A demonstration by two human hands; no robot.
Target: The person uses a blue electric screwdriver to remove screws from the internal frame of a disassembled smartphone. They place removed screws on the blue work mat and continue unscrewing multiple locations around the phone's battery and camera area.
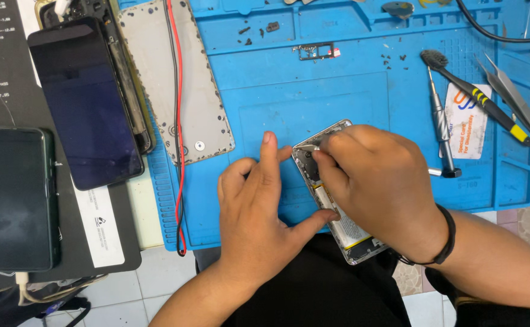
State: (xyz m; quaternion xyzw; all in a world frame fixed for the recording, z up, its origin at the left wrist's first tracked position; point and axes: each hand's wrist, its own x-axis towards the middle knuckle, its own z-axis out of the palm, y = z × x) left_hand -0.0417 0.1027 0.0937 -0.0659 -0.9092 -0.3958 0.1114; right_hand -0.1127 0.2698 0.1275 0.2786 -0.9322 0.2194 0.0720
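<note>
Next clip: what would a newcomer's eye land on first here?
Most likely the two bare hands at centre, the left hand steadying and the right hand pressing fingertips into an opened phone with its back off, lying on the bright blue work mat. Next, the dark phone screens stacked at far left, and the red and black wires running down over a grey back cover beside them.
</note>
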